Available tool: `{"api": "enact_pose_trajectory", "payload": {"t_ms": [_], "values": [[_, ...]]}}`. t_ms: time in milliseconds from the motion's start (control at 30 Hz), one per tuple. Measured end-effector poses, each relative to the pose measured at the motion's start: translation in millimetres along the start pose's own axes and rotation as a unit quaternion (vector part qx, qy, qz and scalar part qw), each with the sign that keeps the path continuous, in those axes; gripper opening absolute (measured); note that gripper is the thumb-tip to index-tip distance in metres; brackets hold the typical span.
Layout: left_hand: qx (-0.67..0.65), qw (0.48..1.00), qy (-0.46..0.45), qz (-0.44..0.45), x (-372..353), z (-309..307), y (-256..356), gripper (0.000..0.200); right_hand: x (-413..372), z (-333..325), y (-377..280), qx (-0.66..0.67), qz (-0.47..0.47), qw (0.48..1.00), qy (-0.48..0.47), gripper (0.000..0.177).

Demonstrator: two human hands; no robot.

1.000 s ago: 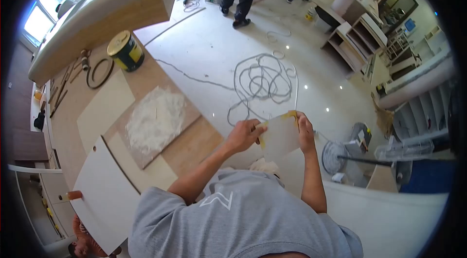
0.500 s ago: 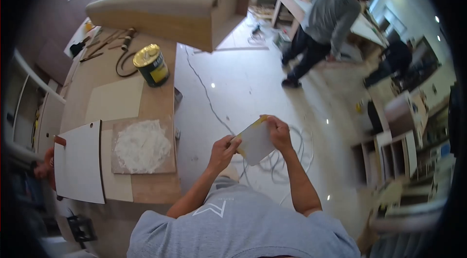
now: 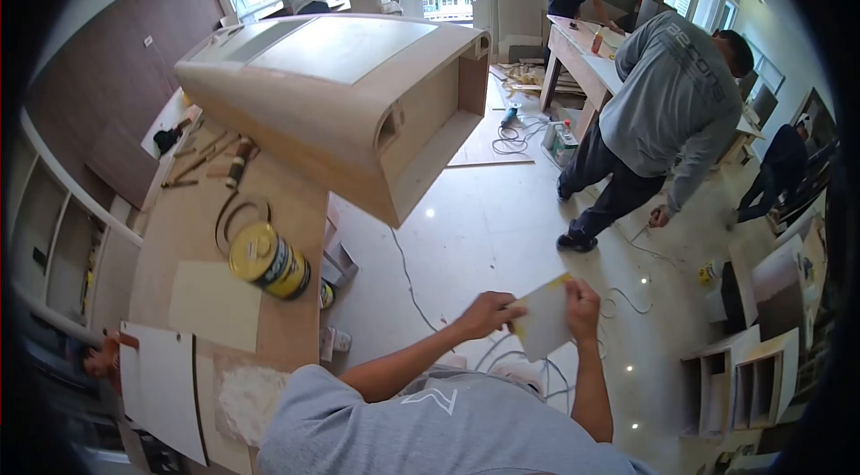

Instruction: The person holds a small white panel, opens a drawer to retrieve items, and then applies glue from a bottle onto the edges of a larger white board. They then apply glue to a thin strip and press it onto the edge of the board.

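A thin rectangular pale-grey sheet (image 3: pixel 545 323) with yellowish edges is held in front of me, above the floor; its exact kind I cannot make out. My left hand (image 3: pixel 490 314) is closed on its left edge. On the upper right corner my right hand (image 3: pixel 583 305) has its fingers wrapped round the sheet. To the left, a workbench (image 3: pixel 296 332) carries a yellow and dark can (image 3: pixel 269 260), a flat pale sheet (image 3: pixel 215 305) and a board spread with white powder or paste (image 3: pixel 246 399), partly hidden by my sleeve.
A large curved wooden cabinet piece (image 3: pixel 305 107) juts past the bench end. A person in grey (image 3: pixel 667 107) stands ahead right; others work farther back. Cables (image 3: pixel 502 354) lie on the floor below my hands. Wooden shelf boxes (image 3: pixel 743 376) stand at right.
My view has tilted up and turned left. The sheet stays in both hands, now appearing lower and farther right, with its face turned differently. The person in grey has straightened somewhat.
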State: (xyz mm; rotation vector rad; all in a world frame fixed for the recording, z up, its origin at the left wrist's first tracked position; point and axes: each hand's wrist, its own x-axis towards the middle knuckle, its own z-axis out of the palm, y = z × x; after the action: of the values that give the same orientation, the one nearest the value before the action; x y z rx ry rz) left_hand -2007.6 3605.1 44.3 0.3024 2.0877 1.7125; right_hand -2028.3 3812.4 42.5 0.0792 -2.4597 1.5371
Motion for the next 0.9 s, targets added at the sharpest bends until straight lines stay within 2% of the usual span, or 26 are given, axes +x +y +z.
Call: {"api": "enact_pose_trajectory", "payload": {"t_ms": [67, 167, 267, 367, 433, 467, 567, 633, 667, 767, 867, 900], "values": [[0.027, 0.999, -0.024, -0.009, 39, -5, 20, 0.032, 31, -4, 21, -0.018, 0.029, 0.999, 0.033, 0.033], [0.028, 0.999, -0.009, -0.022, 103, -21, 18, 0.033, 93, 9, 59, 0.01, 0.103, 0.995, 0.014, 0.037], [0.04, 0.998, 0.053, -0.024, 161, -46, 11, 0.036, 174, 38, 110, -0.002, 0.054, 0.998, 0.012, 0.038], [0.102, 0.981, 0.165, 0.008, 224, -78, 12, 0.038, 262, 48, 103, 0.148, 0.031, 0.985, -0.084, 0.04], [0.042, 0.976, 0.212, -0.041, 261, -101, 21, 0.035, 322, 61, 104, 0.231, -0.036, 0.963, -0.133, 0.033], [0.04, 0.971, 0.235, -0.033, 276, -110, 26, 0.034, 347, 69, 104, 0.274, -0.062, 0.947, -0.157, 0.03], [0.041, 0.953, 0.299, -0.023, 307, -133, 53, 0.03, 424, 82, 78, 0.192, -0.089, 0.941, -0.265, 0.021], [0.052, 0.937, 0.343, -0.027, 323, -145, 82, 0.027, 474, 95, 62, 0.196, -0.105, 0.935, -0.276, 0.016], [0.003, 0.938, 0.346, -0.001, 334, -148, 96, 0.025, 501, 101, 51, 0.2, -0.116, 0.932, -0.28, 0.013], [-0.018, 0.918, 0.396, 0.022, 373, -170, 115, 0.024, 564, 109, 6, 0.156, -0.267, 0.921, -0.235, 0.013], [-0.033, 0.901, 0.424, 0.084, 415, -204, 134, 0.022, 618, 134, -3, 0.169, -0.322, 0.919, -0.151, 0.015], [0.028, 0.898, 0.423, 0.12, 425, -219, 143, 0.02, 637, 141, -9, 0.178, -0.339, 0.916, -0.119, 0.016]]}}
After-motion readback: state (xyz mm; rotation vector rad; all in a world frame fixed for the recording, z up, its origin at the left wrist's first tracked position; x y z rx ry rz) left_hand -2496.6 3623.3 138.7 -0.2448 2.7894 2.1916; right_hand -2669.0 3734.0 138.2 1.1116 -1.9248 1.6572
